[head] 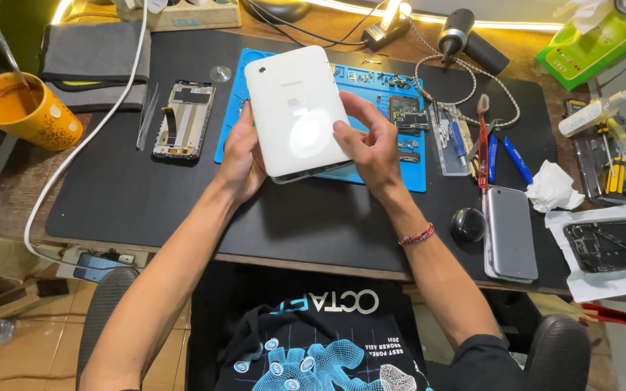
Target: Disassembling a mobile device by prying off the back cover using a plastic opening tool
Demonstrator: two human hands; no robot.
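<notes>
Both hands hold a white tablet (296, 108) back-side up above the blue repair mat (378, 156). Left hand (243, 156) is curled along the tablet's edge at about 8 o'clock, fingers hidden under the body and thumb pressed against its side. Right hand (371, 145) grips the lower corner at about 4 o'clock, thumb lying on the white back and fingers (360, 108) spread along the right edge; a red braided bracelet (417, 235) sits on that wrist. Tablet is tilted, its top edge toward 12 o'clock, and a lamp glare shows on its lower half.

At 9 o'clock from the tablet, a stripped phone frame (185, 119) lies flat on the black desk mat (182, 210), with tweezers (148, 114) just beside it and a white cable (103, 123) running past. Farther out at 9 o'clock stands an orange mug (27, 112). At 3 o'clock, small circuit boards (407, 112) rest on the blue mat, then a clear parts tray (449, 137), a red-handled brush (482, 141) and blue-handled tools (516, 159). At 4 o'clock a grey phone (510, 232) lies face down beside a small black round knob (466, 224); a crumpled tissue (552, 187) sits near it.
</notes>
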